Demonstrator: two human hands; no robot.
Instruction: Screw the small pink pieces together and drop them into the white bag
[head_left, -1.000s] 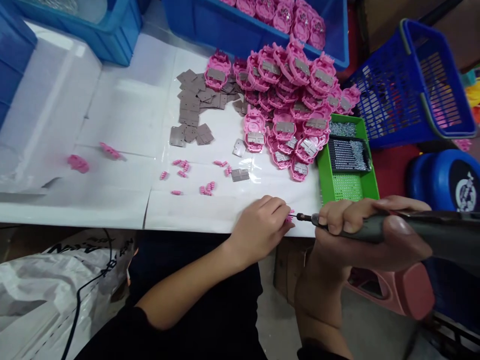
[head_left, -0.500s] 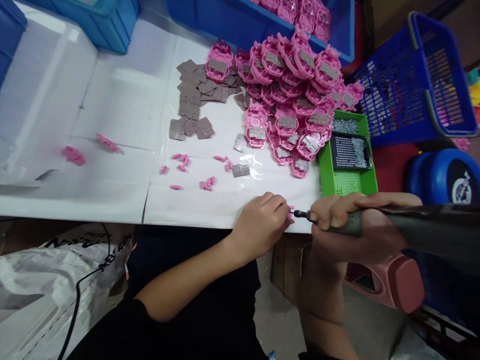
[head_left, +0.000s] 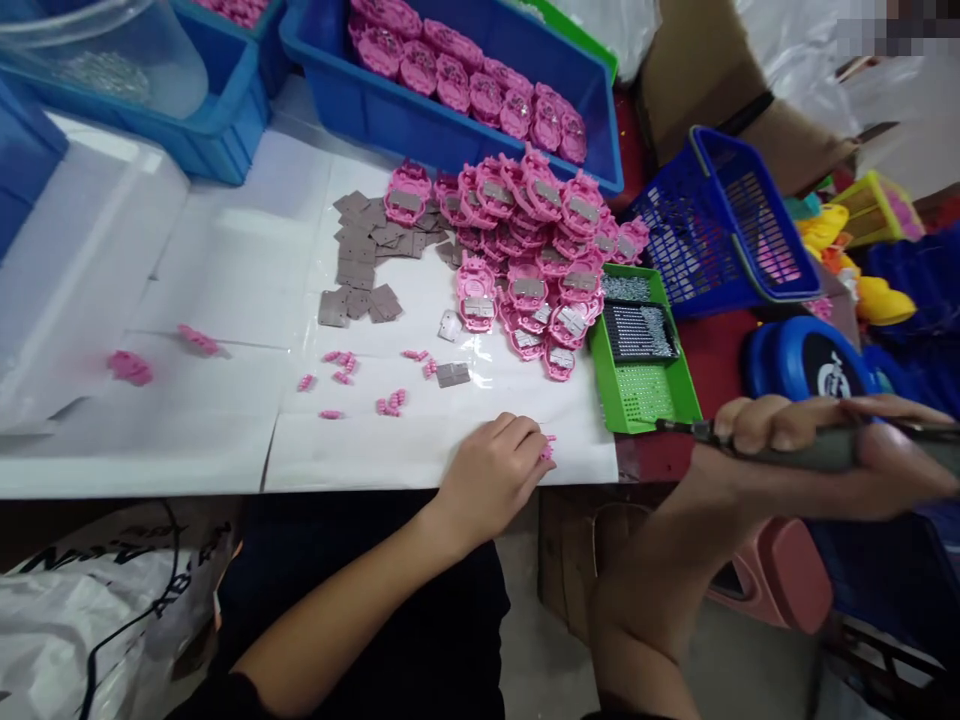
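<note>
My left hand (head_left: pixel 491 475) is closed near the table's front edge, its fingers on a pink plastic part (head_left: pixel 548 449) that mostly hides behind them. My right hand (head_left: pixel 787 440) wraps round a dark electric screwdriver (head_left: pixel 814 447), whose bit points left at the front of the green tray (head_left: pixel 651 400). Screws (head_left: pixel 651 330) lie in that tray, on a black perforated plate and behind it. Small pink pieces (head_left: pixel 391 403) are scattered left of my left hand, beside a grey metal plate (head_left: pixel 453 375). Pink housings (head_left: pixel 529 287) with metal plates are heaped beyond it.
A blue bin (head_left: pixel 450 110) of pink housings stands at the back. Loose grey plates (head_left: pixel 356 255) lie left of the heap. To the right are a blue basket (head_left: pixel 712 230) and a blue round-topped stool (head_left: pixel 810 360). Two pink parts (head_left: pixel 130 367) lie far left.
My right hand has moved the screwdriver right, away from the pink part and over to the green tray's front. My left hand stays at the part. The camera view has shifted.
</note>
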